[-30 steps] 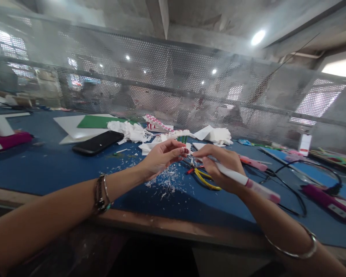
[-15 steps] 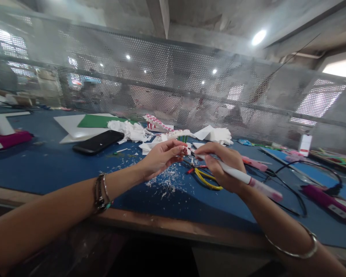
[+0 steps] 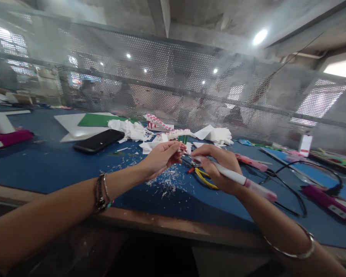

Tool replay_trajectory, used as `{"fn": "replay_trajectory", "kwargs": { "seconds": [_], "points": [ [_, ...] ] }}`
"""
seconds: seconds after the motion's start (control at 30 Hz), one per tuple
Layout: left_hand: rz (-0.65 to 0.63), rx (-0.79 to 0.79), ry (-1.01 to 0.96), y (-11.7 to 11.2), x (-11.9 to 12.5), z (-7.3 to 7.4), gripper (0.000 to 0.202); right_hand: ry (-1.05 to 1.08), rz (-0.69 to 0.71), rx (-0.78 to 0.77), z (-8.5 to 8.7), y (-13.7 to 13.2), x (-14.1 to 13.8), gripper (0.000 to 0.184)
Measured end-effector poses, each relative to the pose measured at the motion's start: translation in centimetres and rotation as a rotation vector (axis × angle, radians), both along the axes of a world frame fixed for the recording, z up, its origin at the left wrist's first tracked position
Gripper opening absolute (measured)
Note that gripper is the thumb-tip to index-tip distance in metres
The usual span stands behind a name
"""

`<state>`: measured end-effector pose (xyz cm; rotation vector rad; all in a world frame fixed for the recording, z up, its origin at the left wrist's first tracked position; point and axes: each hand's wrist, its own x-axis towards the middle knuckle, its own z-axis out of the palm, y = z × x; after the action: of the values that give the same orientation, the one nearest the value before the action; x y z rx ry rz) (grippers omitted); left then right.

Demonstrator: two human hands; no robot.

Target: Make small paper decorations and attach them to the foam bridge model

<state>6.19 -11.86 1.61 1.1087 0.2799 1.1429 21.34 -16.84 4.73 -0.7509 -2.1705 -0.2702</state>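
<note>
Between the thumb and fingers of my left hand (image 3: 161, 158) is a small red-and-white piece (image 3: 182, 148), too small to make out its kind. My right hand (image 3: 223, 163) grips a white marker pen with a pink end (image 3: 233, 175) like a pencil. Its tip points left and lies close beside the small piece; whether they touch I cannot tell. Beneath both hands, white shavings (image 3: 168, 182) are scattered on the blue table mat (image 3: 150, 204). A yellow cable loop (image 3: 204, 179) lies under my right hand.
A black phone (image 3: 99, 141) rests on the left, by a green sheet (image 3: 93, 120) and crumpled white paper (image 3: 129, 130). Further back are pink-dotted white strips (image 3: 158, 122). On the right lie a red-and-pink corded tool (image 3: 252, 162) and a purple power strip (image 3: 328, 202). A perforated metal screen (image 3: 167, 80) stands behind.
My right hand has shifted slightly left with the marker pen, bringing its tip nearer the small piece. My left hand has barely moved.
</note>
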Motion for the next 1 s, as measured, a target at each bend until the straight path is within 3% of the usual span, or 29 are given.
{"fn": "replay_trajectory", "kwargs": {
  "seconds": [0.23,0.7,1.0],
  "points": [
    [0.027,-0.015,0.018,-0.09,0.04,-0.07,0.012,-0.023,0.041,0.023,0.01,0.13,-0.33,0.017],
    [-0.109,-0.025,0.025,-0.16,-0.18,0.02,0.014,0.124,-0.044,-0.044,-0.47,0.50,-0.01,0.017],
    [-0.061,0.033,0.039,0.04,-0.15,-0.02,0.011,0.171,-0.041,-0.102,-0.61,0.36,-0.14,0.018]
  ]
}}
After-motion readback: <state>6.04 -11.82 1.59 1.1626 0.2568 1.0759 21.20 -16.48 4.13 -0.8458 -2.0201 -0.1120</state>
